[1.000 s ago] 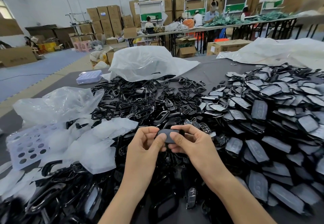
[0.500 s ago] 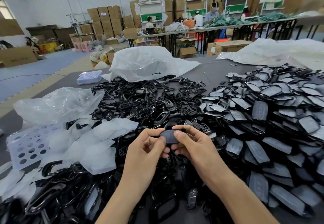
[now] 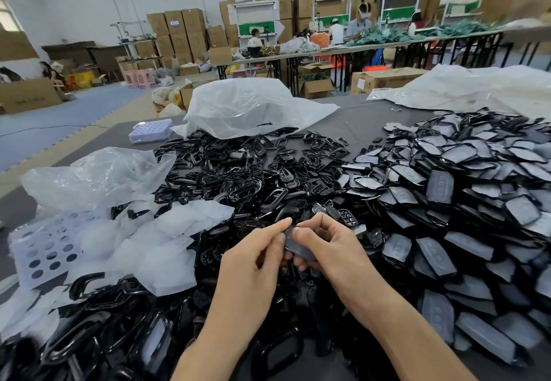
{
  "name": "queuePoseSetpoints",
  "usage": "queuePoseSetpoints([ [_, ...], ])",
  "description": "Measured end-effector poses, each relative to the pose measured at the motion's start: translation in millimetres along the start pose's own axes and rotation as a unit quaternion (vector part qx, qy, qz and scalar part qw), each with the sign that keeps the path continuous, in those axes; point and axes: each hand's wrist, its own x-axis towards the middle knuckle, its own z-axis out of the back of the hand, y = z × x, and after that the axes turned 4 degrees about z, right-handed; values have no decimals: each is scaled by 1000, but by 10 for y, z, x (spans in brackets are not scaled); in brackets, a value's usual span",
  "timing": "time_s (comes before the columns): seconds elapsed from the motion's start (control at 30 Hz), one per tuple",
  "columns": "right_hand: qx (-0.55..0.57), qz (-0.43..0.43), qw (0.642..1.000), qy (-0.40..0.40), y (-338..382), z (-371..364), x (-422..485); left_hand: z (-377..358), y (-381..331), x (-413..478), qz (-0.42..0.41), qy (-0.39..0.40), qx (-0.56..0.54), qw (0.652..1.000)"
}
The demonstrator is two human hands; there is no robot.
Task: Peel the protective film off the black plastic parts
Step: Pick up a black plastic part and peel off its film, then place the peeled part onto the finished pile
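Since the earlier frame, the black plastic part (image 3: pixel 298 248) has gone from lying flat between the thumbs to tilted, upper edge raised. At that edge the left hand (image 3: pixel 253 258) pinches with thumb and forefinger, judged to be starting the film (image 3: pixel 305 254); no lifted corner is discernible. Beneath, the right hand (image 3: pixel 331 246) grips the part, held above the heap of parts (image 3: pixel 256 183).

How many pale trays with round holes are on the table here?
2. The near tray lies at the left, partly under film scraps; the far tray sits farther back, left of the white bag. Others may be hidden under the piles.
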Motion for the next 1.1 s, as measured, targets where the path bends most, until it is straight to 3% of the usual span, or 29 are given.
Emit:
queuePoseSetpoints([
  [0.1, 12, 16, 999, -29, 13, -13, -5, 16, -8, -48, -102, -10, 127, 987],
  [0.23, 46, 38, 996, -72, 18, 31, 7, 17, 7, -81, -138, 17, 202, 969],
  [0.43, 58, 17, 995, -77, 23, 67, 24, -132, -85, -184, -141, 109, 182, 967],
  [0.53, 70, 15, 995, -66, 35, 102, 33, -130, -84, -178, -136, 87, 141, 977],
  [0.6, 73, 17, 995, -66, 39, 97, 33, -103, -74, -162, -112, 27, 97, 989],
  [0.7, 80, 11, 995, -65, 34, 92, 22, -88, -27, -108, -12, -55, 6, 998],
  [0.83, 64, 10, 998, -21, 25, 38, -37, -95, -45, -61, 89, -31, -108, 990],
  [1.1, -117, 37, 992, 43, 40, 42, -249, -51, -4, 0, 136, -63, -136, 979],
])
